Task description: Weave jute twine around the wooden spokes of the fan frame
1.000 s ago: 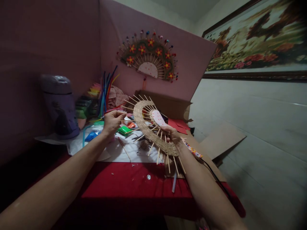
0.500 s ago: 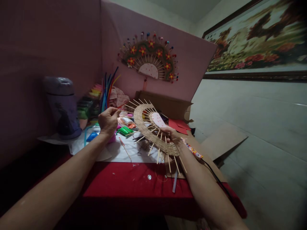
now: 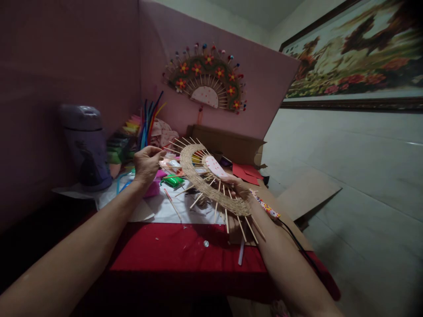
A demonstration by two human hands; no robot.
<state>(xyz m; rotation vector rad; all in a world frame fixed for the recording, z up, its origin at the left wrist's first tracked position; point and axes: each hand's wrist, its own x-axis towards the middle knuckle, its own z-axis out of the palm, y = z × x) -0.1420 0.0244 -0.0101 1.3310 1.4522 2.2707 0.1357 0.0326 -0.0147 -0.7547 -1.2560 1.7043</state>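
A half-round woven fan (image 3: 191, 171) is held tilted above the table. Thin wooden sticks radiate from its pink spotted centre (image 3: 214, 167) and pass through a band of twisted tan cord. My right hand (image 3: 239, 186) grips the fan at this centre, its fingers partly hidden beneath. At the far left, my left hand (image 3: 147, 165) has its thumb and forefinger closed at the outer end of one stick. Under the fan lie a green packet (image 3: 172, 181) and a dark tool that I cannot make out.
A purple flask (image 3: 86, 149) stands at left, near coloured pipe cleaners (image 3: 150, 121). A decorated fan (image 3: 208, 72) hangs on the pink board. Red paper (image 3: 245, 173), a flowered glue gun (image 3: 266, 205) with a black cord, and a glue stick (image 3: 241, 252) lie on the right side.
The woven fan has turned slightly in my hands, its upper end shifting left and its lower sticks swinging right. My left hand has moved a little to the left.
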